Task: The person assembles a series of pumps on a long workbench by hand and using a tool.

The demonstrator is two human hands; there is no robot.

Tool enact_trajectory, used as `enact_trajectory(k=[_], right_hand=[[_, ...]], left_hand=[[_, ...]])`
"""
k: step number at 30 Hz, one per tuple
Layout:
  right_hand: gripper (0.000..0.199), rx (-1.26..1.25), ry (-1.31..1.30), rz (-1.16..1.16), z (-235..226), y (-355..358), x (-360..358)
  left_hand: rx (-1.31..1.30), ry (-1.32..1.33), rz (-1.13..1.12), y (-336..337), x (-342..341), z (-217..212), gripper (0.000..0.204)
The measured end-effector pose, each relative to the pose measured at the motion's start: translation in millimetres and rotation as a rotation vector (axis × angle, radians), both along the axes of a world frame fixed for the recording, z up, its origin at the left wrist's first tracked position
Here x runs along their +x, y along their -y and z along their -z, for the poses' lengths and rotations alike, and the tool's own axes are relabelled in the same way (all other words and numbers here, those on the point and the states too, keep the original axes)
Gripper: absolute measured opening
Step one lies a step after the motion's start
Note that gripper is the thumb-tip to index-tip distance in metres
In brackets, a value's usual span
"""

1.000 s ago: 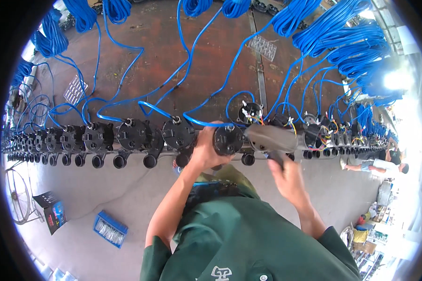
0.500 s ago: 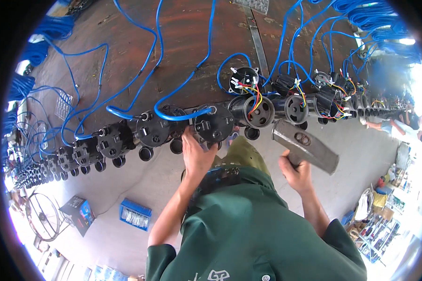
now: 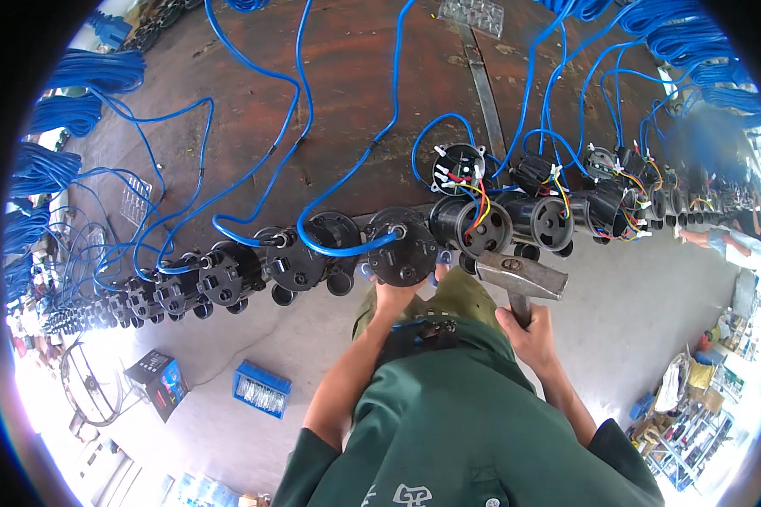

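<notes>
My right hand [image 3: 529, 333] is closed round the handle of a hammer [image 3: 520, 275]. The hammer's heavy steel head lies level in front of an open black motor housing [image 3: 484, 230], whose coloured wires hang out. Directly left of that housing is a black motor with a round end cover [image 3: 402, 247], a blue cable running into its top. My left hand [image 3: 395, 297] grips this motor from below; its fingers are mostly hidden behind the cover. A loose round cap with white-tipped wires [image 3: 458, 167] rests above the open housing.
More covered motors [image 3: 228, 275] line the table edge leftward; open ones with wires [image 3: 552, 221] continue right. Blue cables cross the rusty tabletop [image 3: 347, 110] to coils [image 3: 676, 38]. On the floor are a blue crate [image 3: 262, 389] and a printed box [image 3: 157, 382]. Another person [image 3: 740, 241] is at far right.
My left hand has slid from the left side of the covered motor to underneath it. The hammer has turned to lie more level, its head closer to the open housing. The whole view has shifted slightly.
</notes>
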State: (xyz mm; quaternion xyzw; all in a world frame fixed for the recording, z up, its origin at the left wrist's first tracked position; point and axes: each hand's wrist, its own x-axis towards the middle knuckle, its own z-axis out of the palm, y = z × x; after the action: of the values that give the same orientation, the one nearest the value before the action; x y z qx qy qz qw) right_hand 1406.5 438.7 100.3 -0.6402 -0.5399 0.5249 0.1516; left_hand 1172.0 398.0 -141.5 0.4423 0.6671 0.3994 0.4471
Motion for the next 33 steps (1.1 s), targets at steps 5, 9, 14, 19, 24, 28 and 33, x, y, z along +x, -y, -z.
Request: enact_trajectory(k=[5,9,14,19,24,28,33], right_hand=[[0.035,0.043,0.018,-0.043,-1.2,1.4,-4.3],[0.034,0.109,0.045,-0.106,-6.5,-2.0,-4.7],[0.020,0.265,0.116,-0.057,-3.7,-3.9,17.3],[0.023,0.528,0.515,-0.039,-17.9,-36.5,75.3],[0.039,0.694,0.745,-0.153,-36.9,-79.6,123.9],[0.045,0.850,0.888,-0.309,-50.0,-113.0,134.0],[0.046,0.949,0.847,-0.668,-50.3,-159.4,115.9]], left_hand=[[0.052,0.042,-0.008,-11.6,-7.3,-5.4,0.058],[-0.311,0.258,-0.060,10.5,-22.6,-8.8,0.055],[-0.360,-0.257,0.156,43.4,-56.0,-71.2,0.037],[-0.431,-0.091,0.342,12.7,-81.9,-209.3,0.031],[-0.038,0.233,0.313,-60.8,-51.6,-325.0,0.017],[0.108,-0.276,0.365,-172.5,-24.0,-292.9,0.021],[-0.457,-0.834,0.565,-277.8,-27.2,-184.9,0.038]])
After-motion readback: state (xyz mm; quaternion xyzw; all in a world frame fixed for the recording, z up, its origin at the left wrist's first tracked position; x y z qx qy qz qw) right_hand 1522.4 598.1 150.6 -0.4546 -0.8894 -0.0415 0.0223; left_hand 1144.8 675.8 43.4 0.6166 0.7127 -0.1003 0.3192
